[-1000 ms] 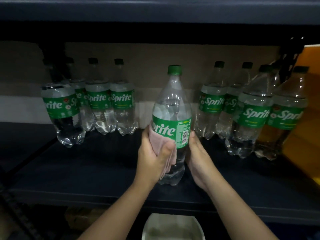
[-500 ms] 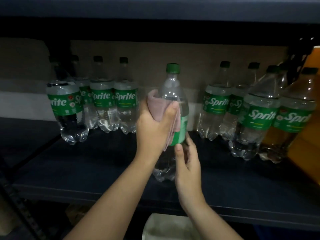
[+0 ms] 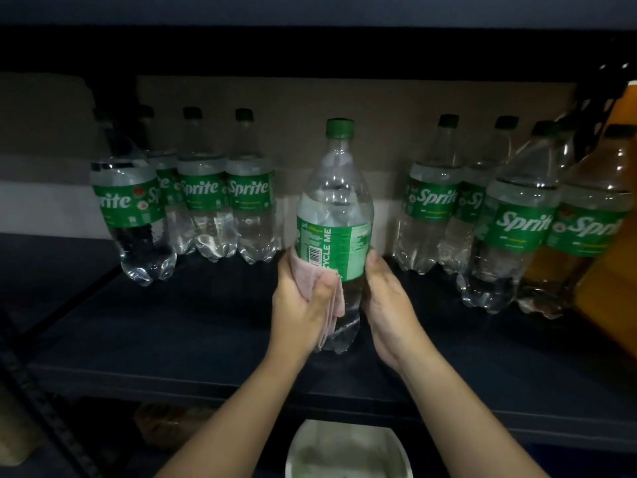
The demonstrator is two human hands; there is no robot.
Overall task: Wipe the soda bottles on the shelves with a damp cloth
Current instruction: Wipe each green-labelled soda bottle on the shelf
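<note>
While the bottle (image 3: pixel 334 215) stands upright mid-shelf (image 3: pixel 206 326), left hand (image 3: pixel 303 305) presses a pink cloth (image 3: pixel 320 288) round its lower side, fingers curled. Right hand (image 3: pixel 389 301) cups the other side. Four bottles (image 3: pixel 193 198) crowd the left, four more (image 3: pixel 510 219) the right. Pale tub (image 3: pixel 348 450) below the shelf edge.

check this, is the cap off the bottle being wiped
No, the green cap sits on the neck of the held bottle while the left hand presses the pink cloth against it.
</note>
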